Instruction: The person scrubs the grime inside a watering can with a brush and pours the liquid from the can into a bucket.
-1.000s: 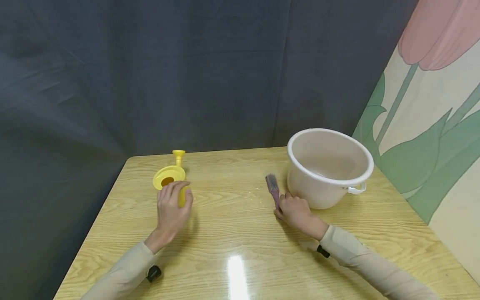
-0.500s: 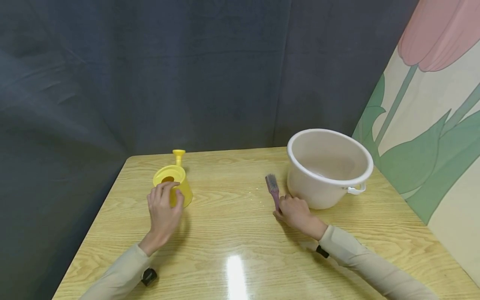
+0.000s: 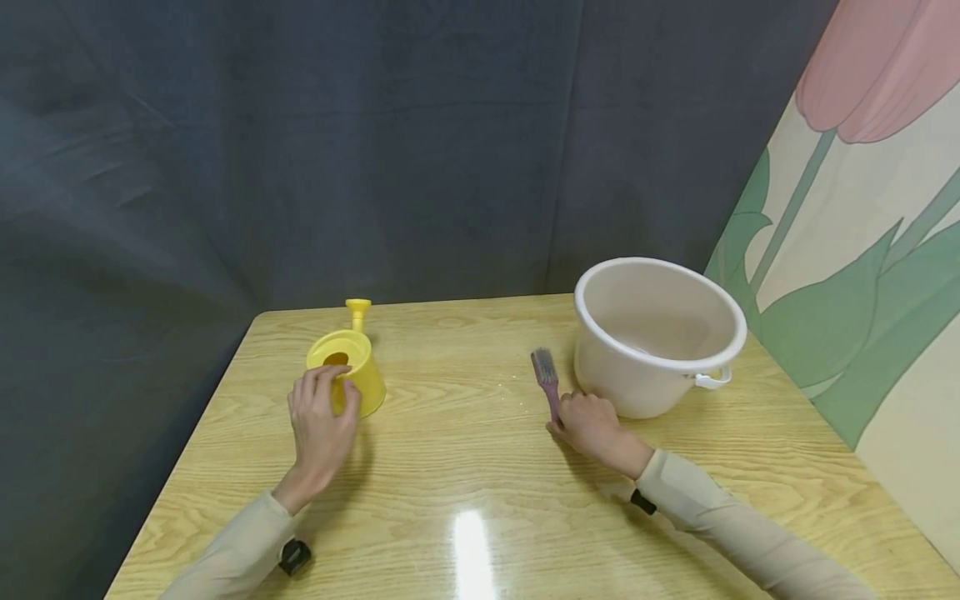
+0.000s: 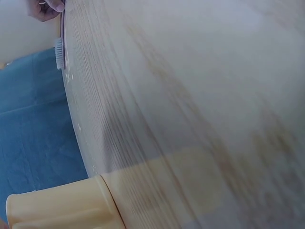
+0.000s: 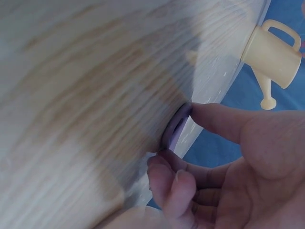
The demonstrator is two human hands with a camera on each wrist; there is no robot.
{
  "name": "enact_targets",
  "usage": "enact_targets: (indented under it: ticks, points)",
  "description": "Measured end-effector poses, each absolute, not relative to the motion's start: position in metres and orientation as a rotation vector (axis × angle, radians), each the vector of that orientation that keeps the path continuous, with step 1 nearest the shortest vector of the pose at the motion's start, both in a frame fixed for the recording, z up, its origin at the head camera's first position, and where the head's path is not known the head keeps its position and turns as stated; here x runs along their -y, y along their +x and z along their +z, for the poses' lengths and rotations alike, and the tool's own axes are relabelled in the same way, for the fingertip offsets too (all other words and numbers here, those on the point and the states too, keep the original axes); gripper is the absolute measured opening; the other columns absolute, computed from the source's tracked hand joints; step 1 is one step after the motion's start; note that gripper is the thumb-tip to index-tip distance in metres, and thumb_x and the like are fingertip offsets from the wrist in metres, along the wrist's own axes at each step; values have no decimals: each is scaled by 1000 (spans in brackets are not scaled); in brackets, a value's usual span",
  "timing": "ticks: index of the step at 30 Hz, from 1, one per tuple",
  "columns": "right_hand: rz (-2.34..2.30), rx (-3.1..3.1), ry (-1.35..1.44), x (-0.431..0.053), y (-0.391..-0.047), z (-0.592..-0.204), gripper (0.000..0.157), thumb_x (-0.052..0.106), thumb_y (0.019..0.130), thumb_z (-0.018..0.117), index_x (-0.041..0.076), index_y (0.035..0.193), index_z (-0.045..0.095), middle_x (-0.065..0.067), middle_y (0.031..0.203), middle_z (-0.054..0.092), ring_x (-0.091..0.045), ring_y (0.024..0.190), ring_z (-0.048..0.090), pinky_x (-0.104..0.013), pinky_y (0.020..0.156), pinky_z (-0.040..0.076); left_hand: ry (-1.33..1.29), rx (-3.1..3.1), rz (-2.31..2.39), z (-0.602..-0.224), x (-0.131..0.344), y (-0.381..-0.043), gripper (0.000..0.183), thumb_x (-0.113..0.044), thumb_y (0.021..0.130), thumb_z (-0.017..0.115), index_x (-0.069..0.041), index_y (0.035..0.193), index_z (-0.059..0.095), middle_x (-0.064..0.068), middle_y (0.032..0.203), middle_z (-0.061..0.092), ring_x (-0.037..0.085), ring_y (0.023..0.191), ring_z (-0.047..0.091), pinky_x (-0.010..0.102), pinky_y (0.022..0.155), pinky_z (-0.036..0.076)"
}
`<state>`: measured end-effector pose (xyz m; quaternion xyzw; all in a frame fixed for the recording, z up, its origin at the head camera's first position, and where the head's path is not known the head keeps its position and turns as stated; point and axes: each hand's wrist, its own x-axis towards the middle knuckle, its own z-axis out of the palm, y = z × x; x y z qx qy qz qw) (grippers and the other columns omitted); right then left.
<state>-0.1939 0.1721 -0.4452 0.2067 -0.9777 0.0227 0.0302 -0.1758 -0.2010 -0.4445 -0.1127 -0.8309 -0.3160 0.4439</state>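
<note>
1. Left of the frame: yellow watering can (image 3: pixel 366 379) upright on the wood-grain table (image 3: pixel 420 483), seemingly set in place.
2. Overlapping its lower left, left hand (image 3: pixel 318 425), thumb and fingers curved but apart, apparently holding nothing; contact with the can unclear.
3. Right of center: purple brush (image 3: pixel 550 387) pinched by the right hand (image 3: pixel 592 425), near the white bucket (image 3: pixel 637 392); grip made, release not yet.
4. Up close: gray bristles facing up, handle pierced at its end; can with round top opening, flared spout.
</note>
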Motion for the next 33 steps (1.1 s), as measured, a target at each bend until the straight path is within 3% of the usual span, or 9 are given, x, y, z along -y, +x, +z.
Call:
enact_targets:
  ticks: [33]
  points:
    - [154,3032,663,-174,-199,-447,39,24,88,72,12,61,46,-1,58,49,-19,51,48,-39,43,47,-195,2099,-851,-451,214,-168,16,0,91,57,6,105,63,21,100,57,35,91,54,43,74,41]
